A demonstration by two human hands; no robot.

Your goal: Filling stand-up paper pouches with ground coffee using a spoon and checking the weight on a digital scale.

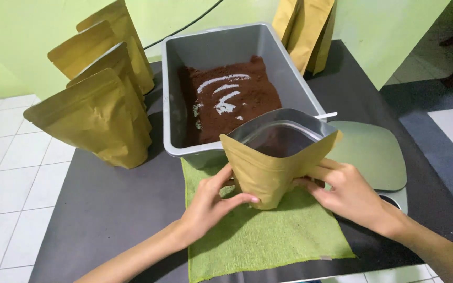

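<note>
While both hands close around it, an open kraft-coloured stand-up pouch (273, 165) stands upright on a green cloth (268, 236), just in front of the grey plastic tub (294, 78). The left hand (211, 202) holds the pouch's lower left side, its grip closed on the paper with the thumb across the front and the fingers behind. The right hand (349, 194) presses the lower right side, fingers laid flat against the pouch wall. Its mouth gapes wide, showing a silvery lining (dark brown powder sits low inside). The tub behind the pouch holds a bed of the same brown ground powder (232, 99), scraped thin in places so that the pale bottom shows. A flat grey scale (373, 152) lies just right of the pouch, partly behind the right hand. Left of the tub stands a cluster of filled kraft pouches (98, 110), and more pouches (305, 31) lean against the wall behind the tub's right corner. Everything rests on a dark tabletop (111, 209).
</note>
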